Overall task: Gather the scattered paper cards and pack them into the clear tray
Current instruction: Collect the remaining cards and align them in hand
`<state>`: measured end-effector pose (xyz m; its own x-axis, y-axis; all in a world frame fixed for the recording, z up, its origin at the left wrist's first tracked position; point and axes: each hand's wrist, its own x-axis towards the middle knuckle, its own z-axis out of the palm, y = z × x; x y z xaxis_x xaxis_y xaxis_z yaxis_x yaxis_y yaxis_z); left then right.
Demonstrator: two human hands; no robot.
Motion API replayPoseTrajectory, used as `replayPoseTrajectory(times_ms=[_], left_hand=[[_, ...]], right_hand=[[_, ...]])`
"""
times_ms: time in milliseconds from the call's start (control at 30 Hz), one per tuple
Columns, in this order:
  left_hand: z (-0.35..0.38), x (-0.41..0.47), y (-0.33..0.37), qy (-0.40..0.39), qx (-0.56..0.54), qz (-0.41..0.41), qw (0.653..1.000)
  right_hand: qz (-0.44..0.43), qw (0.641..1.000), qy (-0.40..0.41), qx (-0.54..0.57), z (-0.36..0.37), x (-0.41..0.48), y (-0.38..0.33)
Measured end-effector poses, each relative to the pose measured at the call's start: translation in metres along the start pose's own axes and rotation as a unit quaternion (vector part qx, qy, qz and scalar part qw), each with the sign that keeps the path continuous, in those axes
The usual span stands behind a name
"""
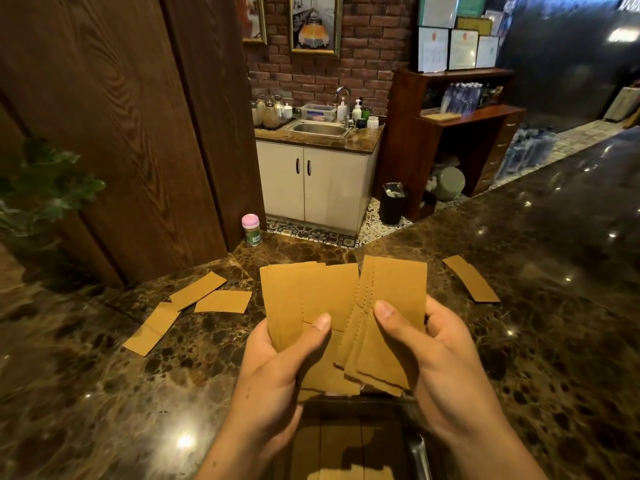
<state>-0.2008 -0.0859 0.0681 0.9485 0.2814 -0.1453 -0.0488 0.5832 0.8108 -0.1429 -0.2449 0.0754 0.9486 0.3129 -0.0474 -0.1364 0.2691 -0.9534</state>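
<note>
Both hands hold brown paper cards upright above the marble counter. My left hand [277, 368] grips a stack of cards [301, 296], thumb on its front. My right hand [440, 362] grips a second, fanned stack [394, 289] that overlaps the first. Below the hands, at the bottom of the view, lies the clear tray [419, 452] with cards lying flat inside it. Three loose cards [221, 301] lie on the counter to the left. One more card [471, 278] lies to the right.
A small jar with a pink lid [251, 229] stands at the counter's far edge. A green plant [41, 188] is at the left. Beyond the counter are a sink cabinet [317, 181], a black bin [393, 202] and wooden shelves.
</note>
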Motion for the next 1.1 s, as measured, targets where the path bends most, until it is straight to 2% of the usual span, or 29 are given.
replayPoseTrajectory(times_ms=[133, 300, 433, 667, 1033, 1100], left_hand=[[0.007, 0.001, -0.005, 0.011, 0.008, 0.008, 1.0], [0.004, -0.001, -0.007, -0.012, -0.031, -0.03, 0.999], [-0.003, 0.003, -0.003, 0.022, 0.002, 0.001, 1.0], [0.005, 0.006, -0.001, 0.02, 0.049, 0.032, 0.998], [0.001, 0.006, 0.0, 0.034, 0.12, 0.033, 0.992], [0.001, 0.006, 0.0, 0.036, 0.128, 0.022, 0.991]], right_hand=[[0.023, 1.0, -0.021, 0.002, 0.004, -0.003, 0.004], [0.022, 1.0, -0.008, 0.013, 0.005, -0.001, 0.002], [0.014, 0.999, 0.01, 0.031, -0.002, 0.001, -0.005], [0.052, 0.997, -0.054, 0.024, -0.002, -0.002, -0.004], [0.041, 0.997, -0.062, -0.004, -0.004, 0.001, -0.009], [0.014, 0.997, -0.071, -0.01, -0.004, 0.002, -0.013]])
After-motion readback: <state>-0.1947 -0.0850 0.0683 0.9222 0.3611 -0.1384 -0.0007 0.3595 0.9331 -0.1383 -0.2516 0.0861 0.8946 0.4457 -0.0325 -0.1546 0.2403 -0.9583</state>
